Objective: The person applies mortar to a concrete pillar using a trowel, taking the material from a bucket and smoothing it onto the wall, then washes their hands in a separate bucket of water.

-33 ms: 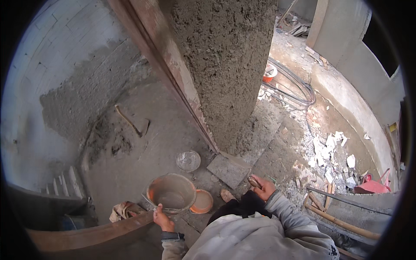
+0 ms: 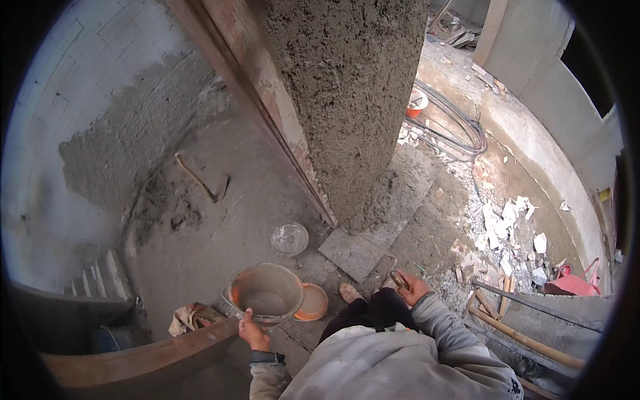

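Note:
My left hand (image 2: 253, 331) is closed at the near rim of a mortar-smeared orange bucket (image 2: 265, 291), where its wire handle runs into my fingers. Grey residue coats the bucket's inside. In my right hand (image 2: 411, 288) is a trowel (image 2: 401, 279), gripped by its handle; the blade is hard to make out against the grey board (image 2: 353, 253) on the ground. Beyond the board rises a column (image 2: 347, 100) covered in rough, wet-looking mortar, with a long wooden batten (image 2: 267, 113) along its left edge.
Beside the bucket stand a small orange tub (image 2: 312, 302) and a round pail (image 2: 289, 239). A hoe (image 2: 197, 177) lies at left. Coiled hose (image 2: 460, 130), broken white rubble (image 2: 503, 230) and a red wheelbarrow (image 2: 572, 285) are at right. A wooden plank (image 2: 153, 360) crosses the lower left.
My right hand and the trowel have shifted slightly right, and the trowel blade has swung away from the column's foot. A second foot now shows. My left hand and the bucket barely moved.

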A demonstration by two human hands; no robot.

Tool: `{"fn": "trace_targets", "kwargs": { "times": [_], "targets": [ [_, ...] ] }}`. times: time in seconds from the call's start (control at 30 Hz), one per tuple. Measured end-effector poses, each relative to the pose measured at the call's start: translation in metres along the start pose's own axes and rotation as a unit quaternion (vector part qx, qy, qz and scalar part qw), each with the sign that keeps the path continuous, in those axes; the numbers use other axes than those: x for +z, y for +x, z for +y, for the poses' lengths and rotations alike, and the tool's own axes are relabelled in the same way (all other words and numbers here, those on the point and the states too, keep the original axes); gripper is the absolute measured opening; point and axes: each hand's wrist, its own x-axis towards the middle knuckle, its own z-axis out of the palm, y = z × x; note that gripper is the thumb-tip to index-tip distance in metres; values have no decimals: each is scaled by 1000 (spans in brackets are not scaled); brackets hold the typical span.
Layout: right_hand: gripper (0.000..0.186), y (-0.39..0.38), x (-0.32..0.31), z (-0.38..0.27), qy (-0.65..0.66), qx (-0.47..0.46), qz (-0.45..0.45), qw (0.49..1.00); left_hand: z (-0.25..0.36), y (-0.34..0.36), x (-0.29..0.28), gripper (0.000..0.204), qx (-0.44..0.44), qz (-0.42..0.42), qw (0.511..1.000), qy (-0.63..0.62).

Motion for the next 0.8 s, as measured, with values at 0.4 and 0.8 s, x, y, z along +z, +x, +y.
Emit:
{"fn": "trace_targets", "kwargs": {
  "times": [0.4,0.8],
  "targets": [
    [16,-273,14,308,127,643,257,710,-133,135,9,35,-213,65,971,88],
    [42,-38,0,196,-185,475,-65,858,-179,109,89,28,-53,-34,979,195]
  ]
}}
